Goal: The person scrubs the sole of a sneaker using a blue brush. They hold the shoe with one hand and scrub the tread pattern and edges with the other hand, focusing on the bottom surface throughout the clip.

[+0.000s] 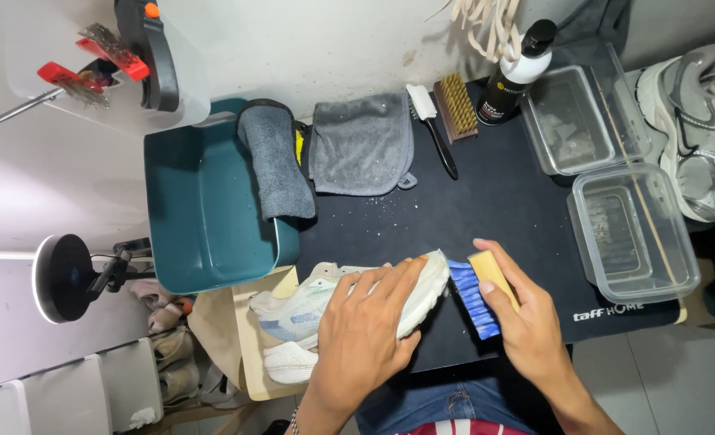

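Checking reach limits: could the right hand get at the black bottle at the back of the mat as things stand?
Probably yes: the dark mat between the right hand and the black bottle lies bare, but the hand is holding a blue-bristled brush.
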